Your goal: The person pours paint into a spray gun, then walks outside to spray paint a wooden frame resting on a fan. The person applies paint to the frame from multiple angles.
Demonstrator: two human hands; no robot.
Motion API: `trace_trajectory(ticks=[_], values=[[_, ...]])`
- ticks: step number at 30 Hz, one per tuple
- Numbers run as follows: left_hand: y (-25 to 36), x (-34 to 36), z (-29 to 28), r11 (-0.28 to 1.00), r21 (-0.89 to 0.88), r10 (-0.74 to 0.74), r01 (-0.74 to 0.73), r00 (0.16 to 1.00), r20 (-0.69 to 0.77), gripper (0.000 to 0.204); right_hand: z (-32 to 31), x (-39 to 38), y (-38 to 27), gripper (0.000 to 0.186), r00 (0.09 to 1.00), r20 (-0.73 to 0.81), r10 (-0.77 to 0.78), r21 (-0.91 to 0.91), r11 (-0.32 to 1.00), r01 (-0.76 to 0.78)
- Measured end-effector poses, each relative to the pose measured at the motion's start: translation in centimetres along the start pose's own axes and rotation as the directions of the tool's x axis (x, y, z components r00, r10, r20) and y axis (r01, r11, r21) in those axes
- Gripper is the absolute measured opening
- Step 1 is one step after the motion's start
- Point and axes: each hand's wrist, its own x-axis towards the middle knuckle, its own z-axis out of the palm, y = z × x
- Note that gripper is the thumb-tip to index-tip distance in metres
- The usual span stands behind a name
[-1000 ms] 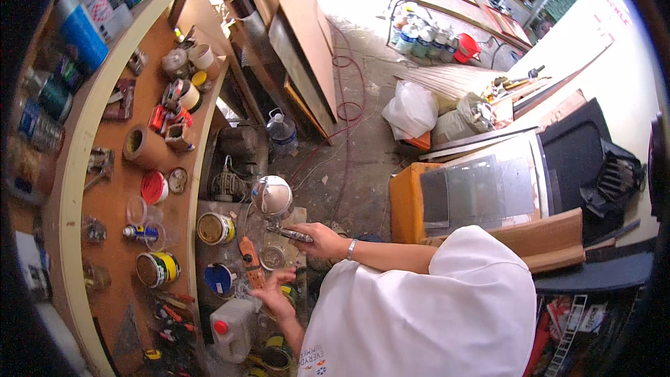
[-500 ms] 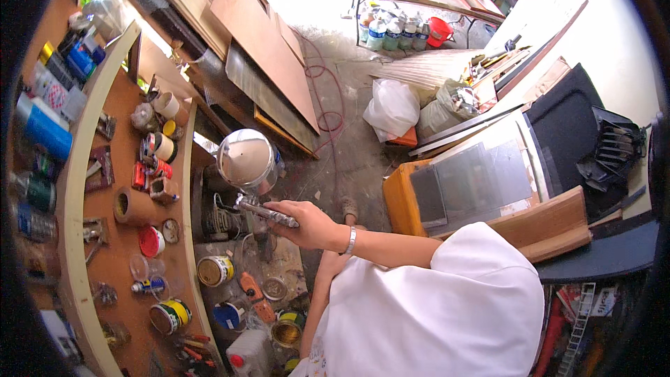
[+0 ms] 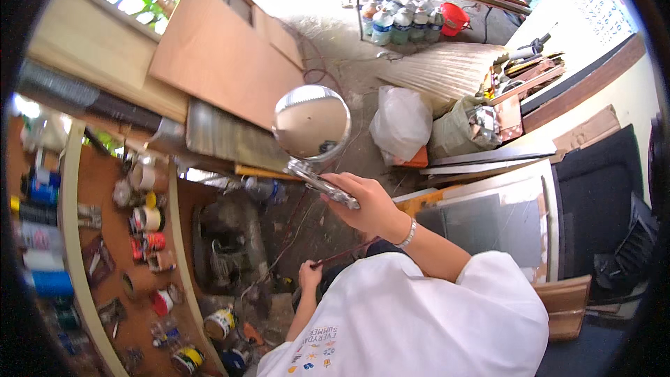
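Mid-frame: spray gun point(image 3: 319, 181) with smooth metal cup point(image 3: 311, 126)
Probably top-heavy and stiff; best held by the handle point(image 3: 343, 197), where the right hand's point(image 3: 373, 208) fingers wrap. Lower centre, the left hand point(image 3: 310, 277) grips a likely flexible red hose point(image 3: 345, 255).

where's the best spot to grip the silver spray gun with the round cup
Probably the slim silver handle, from the near right, where the right hand holds it: the handle slants toward the person, while the round cup at the far end looks too broad to wrap easily.
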Motion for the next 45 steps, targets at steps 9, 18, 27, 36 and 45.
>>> trace_trajectory(ticks=[9, 18, 27, 36, 45], values=[[9.4, 9.7, -2.6, 0.945, 0.326, -0.102, 0.034, 0.976, 0.192, 0.034, -14.3, 2.6, 8.7, 0.028, 0.92, -0.33, 0.213, -0.118, 0.957, -0.264], [18.3, 21.5, -2.9, 0.939, 0.326, 0.026, -0.109, 0.968, 0.248, 0.034, -20.4, 7.1, 13.7, 0.022, 0.799, -0.543, 0.257, -0.136, 0.912, -0.386], [28.2, 36.0, -4.0, 0.93, 0.323, 0.052, -0.177, 0.931, 0.361, 0.035, -22.0, 23.6, 23.2, 0.023, 0.81, -0.558, 0.178, -0.215, 0.913, -0.348], [35.7, 47.9, -8.6, 0.967, 0.249, -0.023, -0.059, 0.948, 0.316, 0.049, -22.1, 45.5, 32.0, 0.015, 0.848, -0.485, 0.212, -0.132, 0.941, -0.311], [39.9, 54.1, -8.8, 0.971, 0.04, -0.238, 0.234, 0.95, 0.204, 0.054, -22.6, 63.1, 38.4, 0.017, 0.929, -0.349, 0.12, -0.183, 0.964, -0.193]])
